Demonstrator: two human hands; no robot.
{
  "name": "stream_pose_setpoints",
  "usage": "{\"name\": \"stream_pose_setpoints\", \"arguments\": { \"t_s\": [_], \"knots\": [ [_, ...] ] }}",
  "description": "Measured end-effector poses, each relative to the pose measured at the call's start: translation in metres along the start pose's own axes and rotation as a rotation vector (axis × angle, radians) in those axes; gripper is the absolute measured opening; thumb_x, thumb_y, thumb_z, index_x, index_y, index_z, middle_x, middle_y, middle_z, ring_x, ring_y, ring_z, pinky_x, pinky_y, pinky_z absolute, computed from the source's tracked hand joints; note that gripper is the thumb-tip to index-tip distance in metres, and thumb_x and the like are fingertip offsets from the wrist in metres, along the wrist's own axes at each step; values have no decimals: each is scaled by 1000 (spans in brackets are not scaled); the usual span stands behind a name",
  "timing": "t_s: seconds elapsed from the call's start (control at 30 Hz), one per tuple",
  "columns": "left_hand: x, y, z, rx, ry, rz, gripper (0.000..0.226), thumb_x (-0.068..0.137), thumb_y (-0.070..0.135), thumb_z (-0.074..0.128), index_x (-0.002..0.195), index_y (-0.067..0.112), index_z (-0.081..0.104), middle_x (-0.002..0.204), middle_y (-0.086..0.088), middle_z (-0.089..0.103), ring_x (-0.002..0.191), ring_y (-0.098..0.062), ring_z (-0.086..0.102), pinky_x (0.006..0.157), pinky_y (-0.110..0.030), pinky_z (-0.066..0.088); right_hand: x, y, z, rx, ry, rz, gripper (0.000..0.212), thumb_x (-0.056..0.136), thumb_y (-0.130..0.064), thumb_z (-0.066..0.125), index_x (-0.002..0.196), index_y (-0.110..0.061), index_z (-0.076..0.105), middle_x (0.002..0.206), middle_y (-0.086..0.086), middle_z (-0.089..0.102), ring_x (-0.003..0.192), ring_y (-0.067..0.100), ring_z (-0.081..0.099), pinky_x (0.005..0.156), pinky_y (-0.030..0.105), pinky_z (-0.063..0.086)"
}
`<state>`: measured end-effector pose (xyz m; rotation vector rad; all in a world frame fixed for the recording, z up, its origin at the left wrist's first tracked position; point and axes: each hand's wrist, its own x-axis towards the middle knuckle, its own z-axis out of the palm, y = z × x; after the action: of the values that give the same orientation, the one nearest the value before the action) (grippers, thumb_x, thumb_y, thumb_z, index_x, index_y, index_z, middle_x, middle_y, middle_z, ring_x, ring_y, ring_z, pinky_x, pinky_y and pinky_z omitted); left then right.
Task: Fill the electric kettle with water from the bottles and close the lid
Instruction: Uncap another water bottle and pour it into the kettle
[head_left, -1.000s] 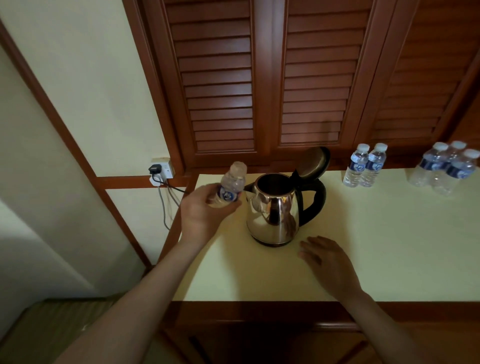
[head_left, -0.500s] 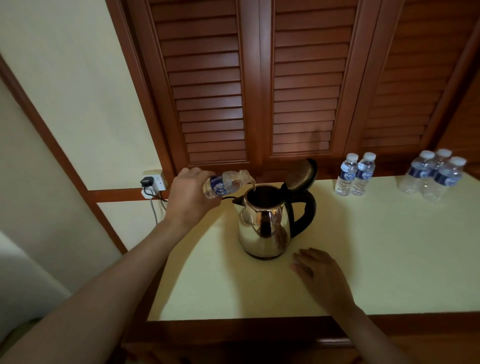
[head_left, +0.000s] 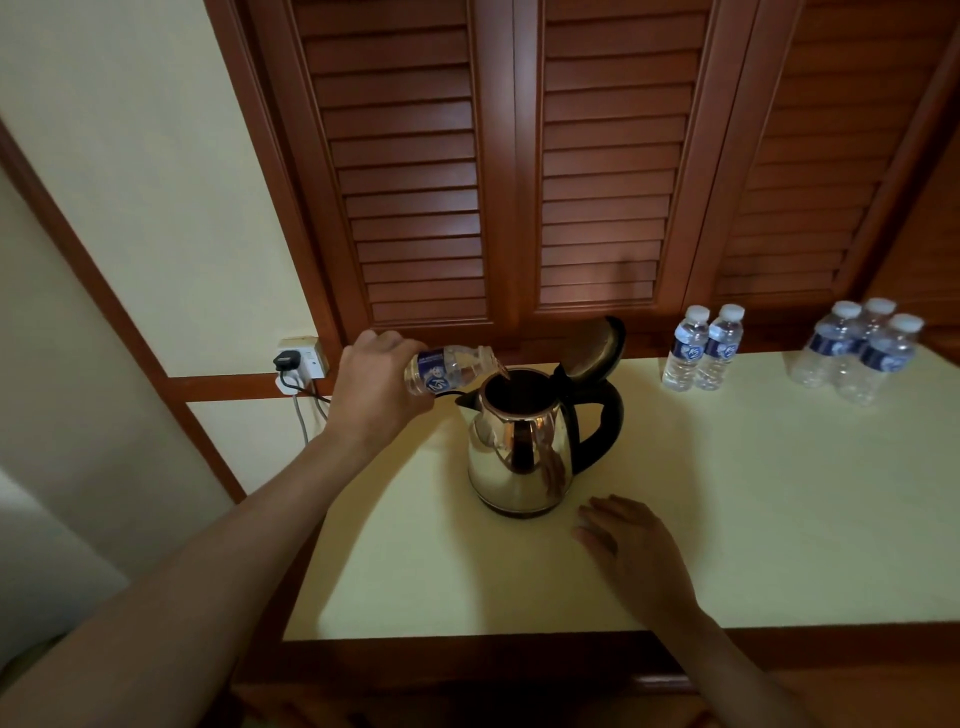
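Note:
A shiny steel electric kettle (head_left: 519, 457) with a black handle stands on the pale yellow counter (head_left: 753, 493), its lid (head_left: 595, 351) hinged up and open. My left hand (head_left: 376, 389) grips a small clear water bottle (head_left: 449, 368) with a blue label, tipped almost level, its mouth over the kettle's rim. A thin stream of water runs from it into the kettle. My right hand (head_left: 631, 551) lies flat on the counter just in front of the kettle's base, fingers spread, holding nothing.
Two capped water bottles (head_left: 701, 348) stand at the back of the counter, three more (head_left: 860, 353) at the far right. A wall socket with a black plug (head_left: 296, 361) sits left of the counter. Brown louvred doors rise behind. The counter's front edge is near me.
My left hand went from holding the bottle upright beside the kettle to tipping it over the opening, and water now pours. The right hand has stayed on the counter.

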<state>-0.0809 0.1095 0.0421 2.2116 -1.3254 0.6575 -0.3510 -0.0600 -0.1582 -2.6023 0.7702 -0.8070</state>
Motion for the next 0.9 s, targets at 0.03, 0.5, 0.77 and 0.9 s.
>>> {"name": "stream_pose_setpoints", "arguments": {
  "t_s": [0.03, 0.5, 0.77, 0.9],
  "knots": [
    [0, 0, 0, 6, -3, 3, 55, 58, 24, 92, 109, 14, 72, 96, -5, 68, 89, -29, 53, 73, -45, 49, 0, 0, 0, -3, 1, -4, 29, 86, -32, 74, 112, -20, 75, 117, 1, 72, 116, 24, 61, 96, 40, 52],
    [1, -5, 5, 62, -27, 41, 55, 61, 25, 90, 111, 15, 71, 98, -4, 67, 90, -27, 50, 74, -41, 44, 0, -2, -1, -19, 6, 10, 35, 87, -43, 62, 113, -23, 74, 116, -3, 72, 115, 21, 60, 95, 38, 50],
    [4, -4, 3, 66, -34, 46, 56, 60, 25, 90, 112, 16, 71, 101, -3, 68, 91, -27, 51, 75, -41, 44, 1, -1, -1, -19, -16, 9, 31, 89, -37, 70, 116, -22, 73, 119, -3, 71, 119, 21, 58, 97, 41, 50],
    [5, -4, 2, 93, -27, 54, 56, 62, 24, 90, 113, 14, 70, 102, -4, 69, 92, -27, 52, 75, -42, 45, 1, 0, -1, -15, -15, 5, 31, 89, -37, 70, 116, -22, 73, 120, -3, 71, 120, 21, 58, 97, 41, 50]
  ]
}}
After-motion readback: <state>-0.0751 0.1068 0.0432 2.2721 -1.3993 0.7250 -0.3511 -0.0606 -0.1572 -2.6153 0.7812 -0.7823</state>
